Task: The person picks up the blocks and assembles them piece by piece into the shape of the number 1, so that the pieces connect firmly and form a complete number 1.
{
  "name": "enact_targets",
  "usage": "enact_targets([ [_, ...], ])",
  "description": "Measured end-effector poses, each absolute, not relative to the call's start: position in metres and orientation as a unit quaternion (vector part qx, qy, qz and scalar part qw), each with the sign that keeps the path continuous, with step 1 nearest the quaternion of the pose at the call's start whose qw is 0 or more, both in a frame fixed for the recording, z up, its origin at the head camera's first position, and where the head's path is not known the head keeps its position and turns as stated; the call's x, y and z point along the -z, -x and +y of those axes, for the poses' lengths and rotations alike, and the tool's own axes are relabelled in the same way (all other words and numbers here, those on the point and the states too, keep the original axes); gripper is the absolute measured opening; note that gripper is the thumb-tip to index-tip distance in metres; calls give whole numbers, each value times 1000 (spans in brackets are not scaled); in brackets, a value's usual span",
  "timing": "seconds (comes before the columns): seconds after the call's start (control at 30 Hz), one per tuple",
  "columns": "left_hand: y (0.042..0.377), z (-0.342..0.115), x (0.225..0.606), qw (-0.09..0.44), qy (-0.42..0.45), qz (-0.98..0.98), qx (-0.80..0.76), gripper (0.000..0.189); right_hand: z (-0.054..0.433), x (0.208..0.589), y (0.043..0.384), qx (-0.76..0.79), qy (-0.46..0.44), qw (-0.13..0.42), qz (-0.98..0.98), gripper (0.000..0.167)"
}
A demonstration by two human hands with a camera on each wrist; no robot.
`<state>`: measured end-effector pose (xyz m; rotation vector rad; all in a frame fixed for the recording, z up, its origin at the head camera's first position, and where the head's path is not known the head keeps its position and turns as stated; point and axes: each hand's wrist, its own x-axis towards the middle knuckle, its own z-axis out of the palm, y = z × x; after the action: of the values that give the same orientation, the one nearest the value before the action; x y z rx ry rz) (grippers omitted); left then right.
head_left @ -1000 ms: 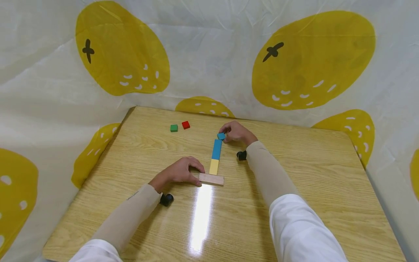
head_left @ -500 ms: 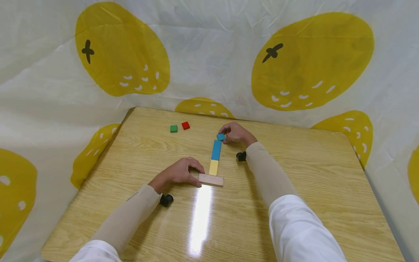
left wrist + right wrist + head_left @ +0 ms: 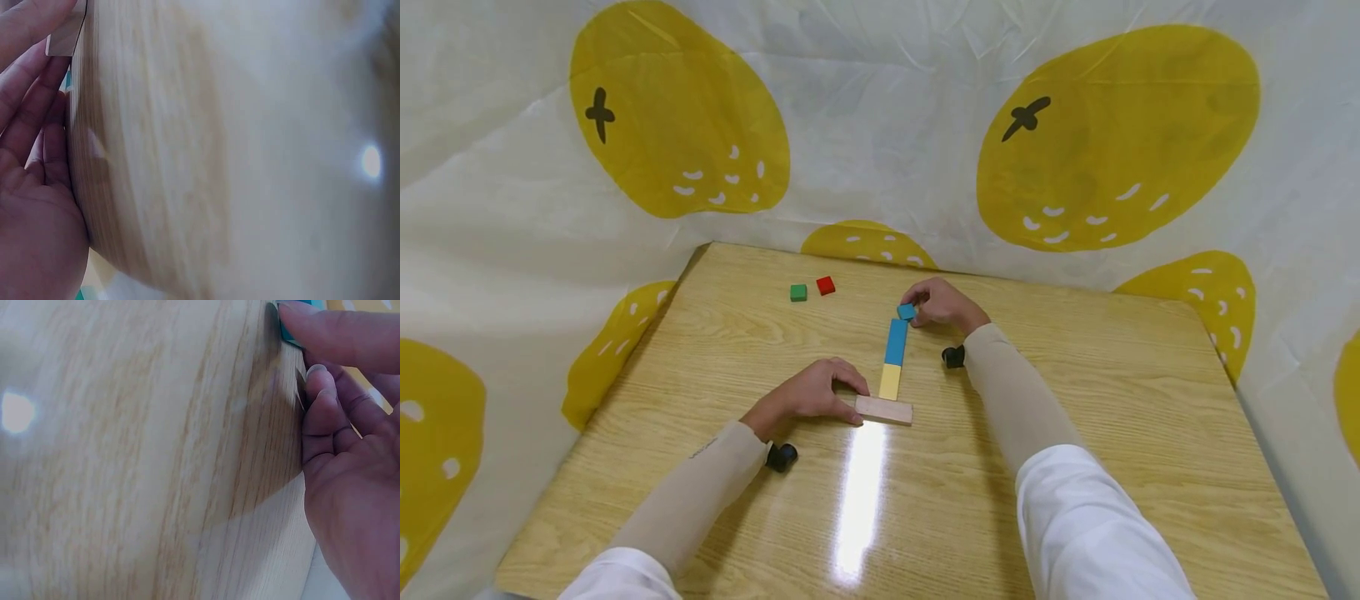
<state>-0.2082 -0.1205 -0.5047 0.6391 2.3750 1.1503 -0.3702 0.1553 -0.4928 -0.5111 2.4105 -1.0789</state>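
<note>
With the left hand (image 3: 811, 390), grips a pale rectangular wooden block (image 3: 886, 410) by its left end, between thumb and fingers. With the right hand (image 3: 943, 302), pinches a small blue square block (image 3: 907, 312), apparently touching a blue rectangular block (image 3: 896, 342).

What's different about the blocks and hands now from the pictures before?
Nothing visibly changed. The left hand still holds one end of the plain wood block; the right hand still pinches the small blue block. The long blue block, yellow block, green block and red block stayed put.
</note>
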Motion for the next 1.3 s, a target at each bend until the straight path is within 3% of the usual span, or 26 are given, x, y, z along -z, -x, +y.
enact_targets([
  [1.3, 208, -120, 505, 219, -216, 852, -423, 31, 156, 490, 367, 403, 188, 223, 868, 38],
])
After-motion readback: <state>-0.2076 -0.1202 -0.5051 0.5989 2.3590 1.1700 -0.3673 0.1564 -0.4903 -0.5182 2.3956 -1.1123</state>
